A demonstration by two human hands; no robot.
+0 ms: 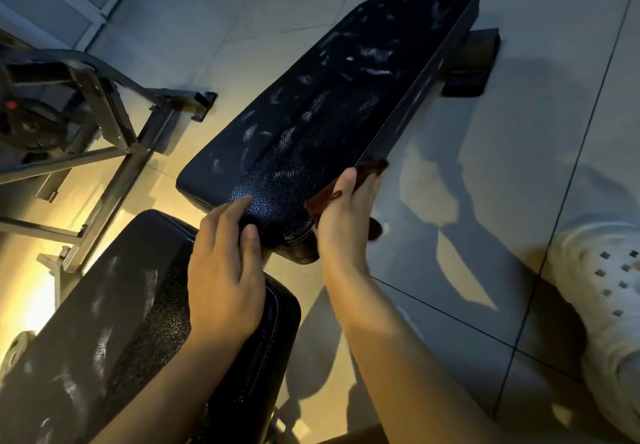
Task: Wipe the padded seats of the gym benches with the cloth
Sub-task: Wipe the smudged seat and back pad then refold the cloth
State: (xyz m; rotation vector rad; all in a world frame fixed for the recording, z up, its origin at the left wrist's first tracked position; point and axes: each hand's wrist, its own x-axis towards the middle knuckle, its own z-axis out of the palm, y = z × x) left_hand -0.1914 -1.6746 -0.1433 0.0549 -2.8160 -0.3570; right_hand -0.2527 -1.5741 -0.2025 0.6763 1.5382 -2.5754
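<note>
Cloth point(346, 185), dark reddish-brown, lies pressed against the right side edge of the long black bench point(332, 104) pad, near its near end, under the right hand point(341, 216), whose fingers lie straight and together along the pad's side. The left hand point(225, 263) rests on the near corner of that pad with fingers relaxed and slightly spread, holding nothing. Pale dusty smears mark the far part of the pad. A second padded seat point(114, 332) sits nearer, lower left, also smeared. A white shoe point(602, 305) stands on the tiled floor point(485, 184) at right.
</note>
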